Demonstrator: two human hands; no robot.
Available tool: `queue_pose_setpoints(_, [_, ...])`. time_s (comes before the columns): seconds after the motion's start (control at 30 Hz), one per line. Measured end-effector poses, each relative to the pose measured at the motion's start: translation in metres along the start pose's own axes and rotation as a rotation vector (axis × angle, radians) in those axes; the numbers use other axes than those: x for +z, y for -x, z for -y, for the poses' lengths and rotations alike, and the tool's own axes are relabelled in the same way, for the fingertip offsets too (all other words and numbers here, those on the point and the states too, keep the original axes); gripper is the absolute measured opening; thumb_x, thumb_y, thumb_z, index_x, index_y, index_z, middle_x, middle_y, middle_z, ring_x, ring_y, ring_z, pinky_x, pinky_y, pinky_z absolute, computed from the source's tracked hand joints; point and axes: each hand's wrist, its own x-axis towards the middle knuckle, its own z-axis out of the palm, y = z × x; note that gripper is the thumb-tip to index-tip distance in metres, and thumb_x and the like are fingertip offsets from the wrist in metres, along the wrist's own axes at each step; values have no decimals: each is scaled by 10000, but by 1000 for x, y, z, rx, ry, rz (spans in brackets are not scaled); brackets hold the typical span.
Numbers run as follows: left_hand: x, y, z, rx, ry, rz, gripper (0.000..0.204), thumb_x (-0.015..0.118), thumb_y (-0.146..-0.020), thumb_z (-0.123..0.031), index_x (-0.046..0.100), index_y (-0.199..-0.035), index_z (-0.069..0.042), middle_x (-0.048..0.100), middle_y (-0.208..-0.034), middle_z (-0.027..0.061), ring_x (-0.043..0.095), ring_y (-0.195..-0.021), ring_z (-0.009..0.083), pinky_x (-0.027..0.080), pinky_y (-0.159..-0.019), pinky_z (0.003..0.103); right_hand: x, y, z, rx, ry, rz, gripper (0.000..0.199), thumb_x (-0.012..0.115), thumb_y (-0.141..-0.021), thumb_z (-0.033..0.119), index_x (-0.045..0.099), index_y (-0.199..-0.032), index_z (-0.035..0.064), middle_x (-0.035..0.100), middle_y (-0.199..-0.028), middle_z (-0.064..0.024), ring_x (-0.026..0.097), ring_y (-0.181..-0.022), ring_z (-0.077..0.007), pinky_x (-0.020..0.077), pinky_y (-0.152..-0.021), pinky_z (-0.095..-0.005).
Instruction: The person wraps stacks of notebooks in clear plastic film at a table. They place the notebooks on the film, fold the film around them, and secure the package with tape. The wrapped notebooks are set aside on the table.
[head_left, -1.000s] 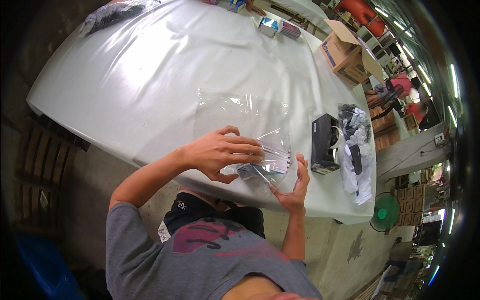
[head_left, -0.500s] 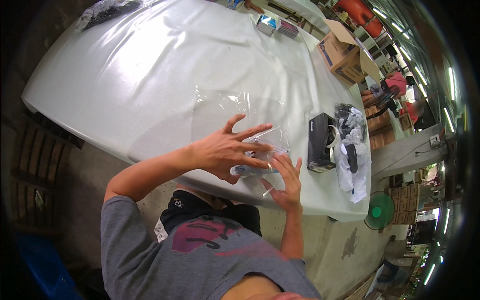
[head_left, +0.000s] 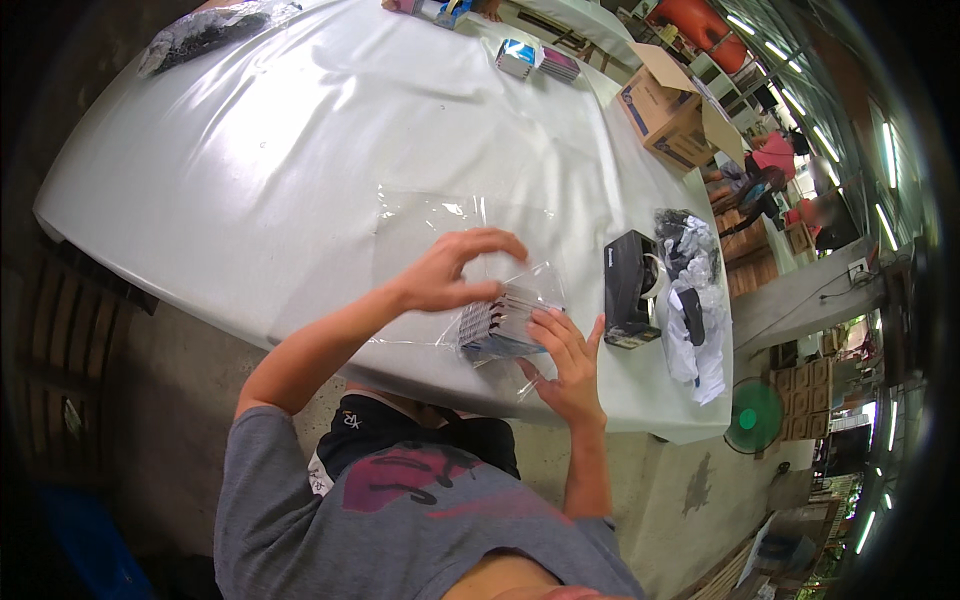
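A small block-shaped stack of flat items with striped edges (head_left: 482, 327), perhaps notebooks, sits near the table's front edge. Clear plastic film (head_left: 425, 215) lies under and around it, spreading away to the far left. My right hand (head_left: 568, 365) grips the stack's right side, fingers over the top and thumb at the near side, with film caught under them. Above the stack's far left corner, my left hand (head_left: 465, 268) is raised with curved fingers and thumb apart, holding nothing that I can see. Glare on the film blurs the stack's top.
Right of the stack stand a black tape dispenser (head_left: 628, 285) and crumpled plastic and white paper (head_left: 695, 340). An open cardboard box (head_left: 665, 110) and small stacks (head_left: 516, 58) are at the far side of the white-covered table (head_left: 270, 190). Another person's hand (head_left: 490, 10) shows at the far edge.
My left hand has lifted off the stack and drawn its fingers in, so the striped edges now show. My right hand stays on the stack. The whole view has shifted slightly.
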Motion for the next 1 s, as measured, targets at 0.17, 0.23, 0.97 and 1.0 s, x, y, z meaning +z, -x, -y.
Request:
queue_pose_setpoints(0.17, [16,-35,20,-396,409,298,431,590,-763,-96,598,-1191,-45,665,-980,122,620,-931,199,476,-857,323,-1,1,1,4,39,12,561,744,-696,123,533,-1213,171,549,-1260,28,473,-1224,-161,40,-1108,-581])
queue_pose_setpoints(0.23, [19,-50,20,-344,375,337,367,569,-771,-59,637,-1131,-36,676,-885,109,630,-851,165,497,-818,299,-1,4,2,15,26,16,559,740,-697,123,533,-1213,171,548,-1260,28,470,-1228,-162,31,-1106,-586])
queue_pose_setpoints(0.97, [21,17,-23,205,-637,346,631,552,-777,-633,574,-1248,-214,498,-1357,-8,206,-1389,346,-7,-1055,553,2,10,-3,37,-71,55,634,776,-661,150,480,-1222,158,495,-1313,-10,386,-1309,-186,-5,-1084,-623])
queue_pose_setpoints(1.0, [21,17,-24,191,-653,353,657,549,-765,-650,566,-1256,-215,488,-1365,-7,173,-1395,353,-35,-1056,558,2,11,-3,42,-150,45,661,783,-655,154,464,-1234,160,490,-1320,-15,371,-1318,-193,-6,-1088,-616])
